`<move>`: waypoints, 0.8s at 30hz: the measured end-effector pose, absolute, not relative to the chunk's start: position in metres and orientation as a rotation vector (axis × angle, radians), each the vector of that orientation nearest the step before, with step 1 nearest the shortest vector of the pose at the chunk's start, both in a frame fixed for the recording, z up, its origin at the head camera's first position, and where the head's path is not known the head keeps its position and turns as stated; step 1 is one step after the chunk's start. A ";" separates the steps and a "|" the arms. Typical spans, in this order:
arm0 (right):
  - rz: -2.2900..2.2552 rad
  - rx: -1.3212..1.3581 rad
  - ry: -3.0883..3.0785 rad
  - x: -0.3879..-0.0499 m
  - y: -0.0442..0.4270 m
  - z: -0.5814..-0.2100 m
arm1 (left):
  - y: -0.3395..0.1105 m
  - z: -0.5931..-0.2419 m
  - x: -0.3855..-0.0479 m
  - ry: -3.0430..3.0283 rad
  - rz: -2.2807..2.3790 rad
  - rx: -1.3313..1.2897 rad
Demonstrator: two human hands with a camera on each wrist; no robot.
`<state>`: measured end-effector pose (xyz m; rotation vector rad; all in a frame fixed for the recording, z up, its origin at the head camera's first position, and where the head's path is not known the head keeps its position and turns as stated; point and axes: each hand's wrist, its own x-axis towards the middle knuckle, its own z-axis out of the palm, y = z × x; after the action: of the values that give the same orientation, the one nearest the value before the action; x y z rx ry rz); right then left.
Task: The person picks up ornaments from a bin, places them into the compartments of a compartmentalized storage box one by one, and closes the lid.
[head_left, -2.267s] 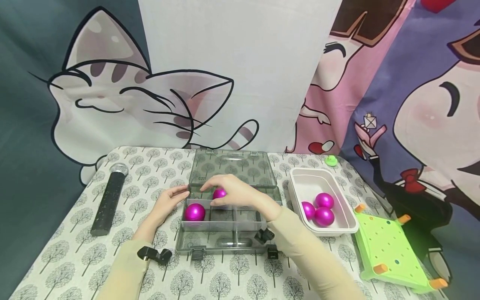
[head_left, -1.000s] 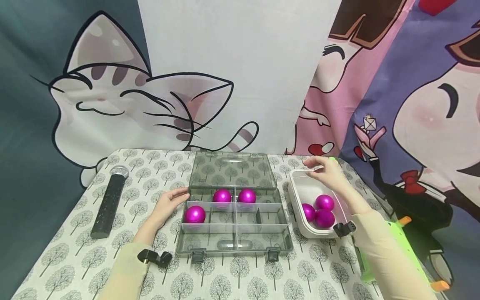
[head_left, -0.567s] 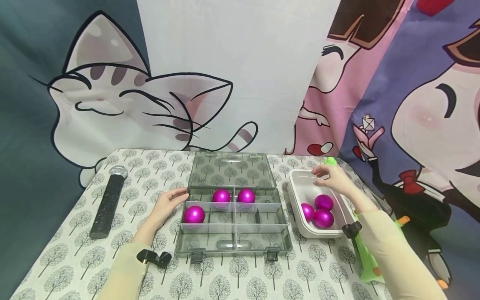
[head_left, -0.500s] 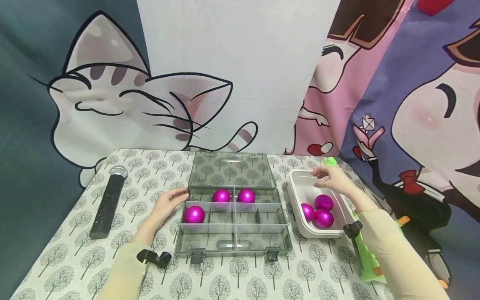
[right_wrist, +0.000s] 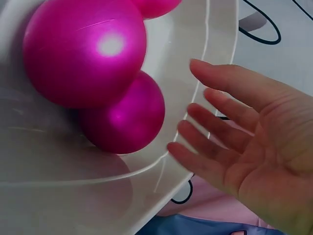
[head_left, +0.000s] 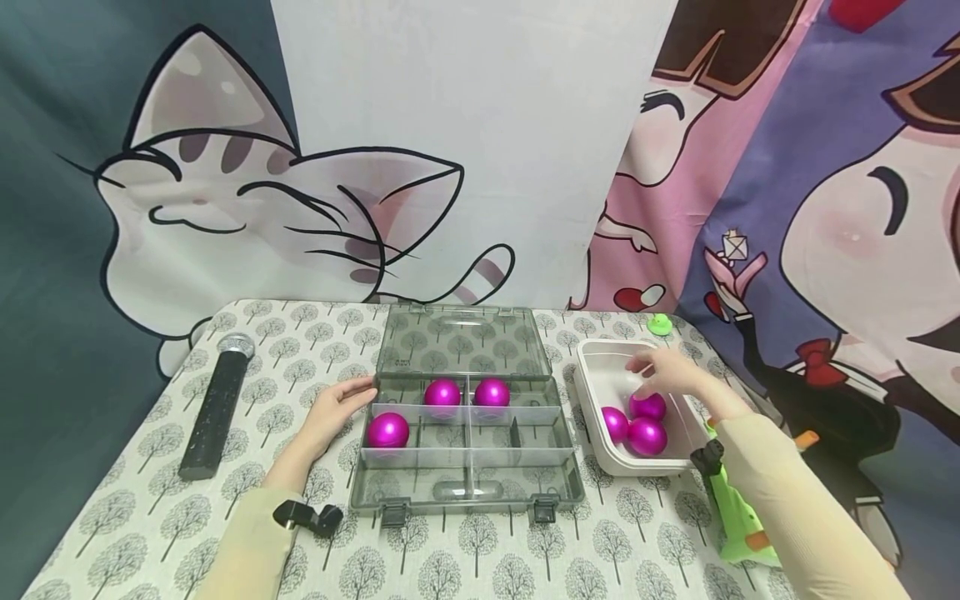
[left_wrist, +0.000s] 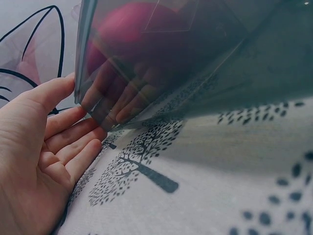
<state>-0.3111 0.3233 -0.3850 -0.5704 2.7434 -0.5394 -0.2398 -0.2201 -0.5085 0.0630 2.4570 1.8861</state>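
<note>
A see-through grey compartment box (head_left: 471,433) lies open on the table. Two magenta balls (head_left: 442,392) sit in its back row, and another magenta ball (head_left: 388,430) is in the middle row at the left. My left hand (head_left: 335,417) touches the box's left side with relaxed fingers, thumb and fingertips at its edge in the left wrist view. Over a white bin (head_left: 592,417) hovers my right hand (head_left: 670,372), fingers spread and slightly bent. Three magenta balls lie in that bin, and the hand partly covers the rearmost ball (head_left: 647,408). In the right wrist view a gap separates the fingers from the balls (right_wrist: 85,51).
A black microphone (head_left: 217,408) lies at the left of the table. Behind the bin sits a small green rubber duck (head_left: 660,324). A green pegged stand (head_left: 738,517) with orange legs is right of the bin, partly hidden by the right sleeve.
My right hand has gone from above the box to the bin on the right, then lower over the balls. Two balls now show in the back row. My left hand stays put.
</note>
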 end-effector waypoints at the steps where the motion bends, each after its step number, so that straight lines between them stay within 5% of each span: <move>1: -0.517 -0.567 2.732 -0.311 0.323 -0.385 | -0.220 -0.509 -0.240 2.458 1.888 0.063; 24: -0.375 -0.302 2.460 -0.306 0.309 -0.378 | -0.220 -0.510 -0.241 2.462 1.893 0.066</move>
<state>-0.3061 0.3090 -0.3782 -0.3019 2.4603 -0.3751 -0.2408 -0.2204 -0.5095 0.0658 2.4623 1.8934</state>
